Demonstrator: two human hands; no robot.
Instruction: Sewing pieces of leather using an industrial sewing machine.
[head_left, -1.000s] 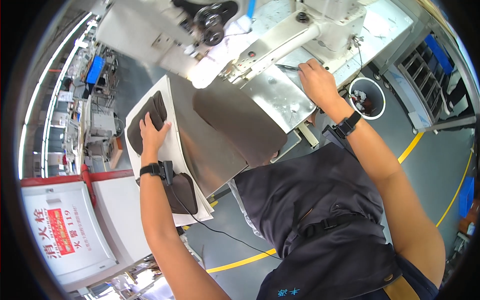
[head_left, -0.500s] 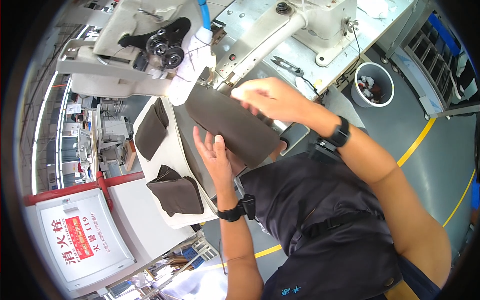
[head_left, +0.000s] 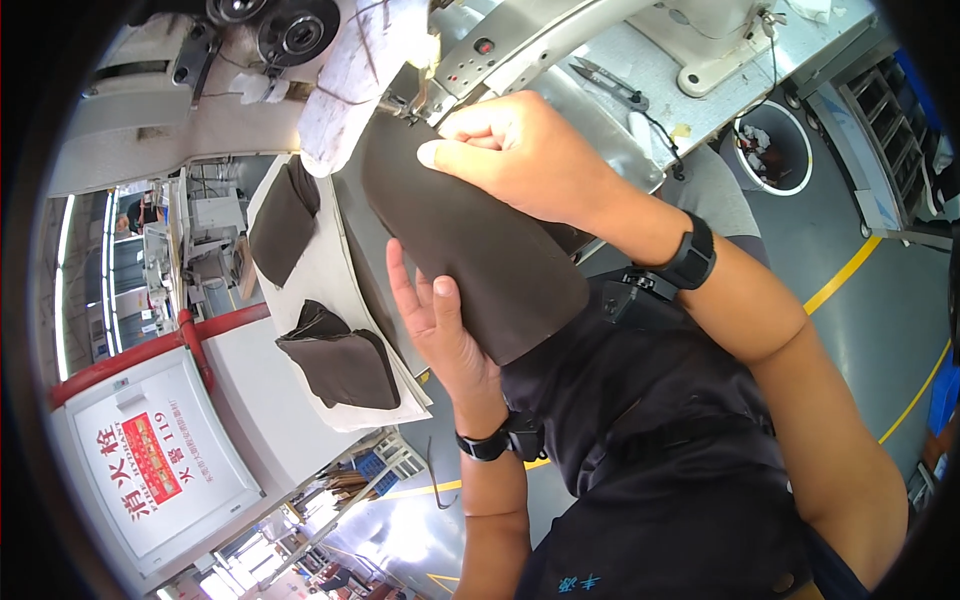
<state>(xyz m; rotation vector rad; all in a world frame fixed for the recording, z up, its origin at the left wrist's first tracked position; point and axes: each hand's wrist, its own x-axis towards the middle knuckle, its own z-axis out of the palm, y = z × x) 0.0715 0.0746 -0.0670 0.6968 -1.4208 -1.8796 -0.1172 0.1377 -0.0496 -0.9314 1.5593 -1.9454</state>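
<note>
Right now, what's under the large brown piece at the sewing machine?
Past the left edge of the brown piece, beside the left hand, a grey surface shows and seems to run beneath. The piece itself hides whatever lies directly underneath.

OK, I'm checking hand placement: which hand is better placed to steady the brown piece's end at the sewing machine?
Right, likely: the right grip is at the upper right edge of the brown piece, close to the sewing machine; the left grip is lower, at its left edge.
</note>
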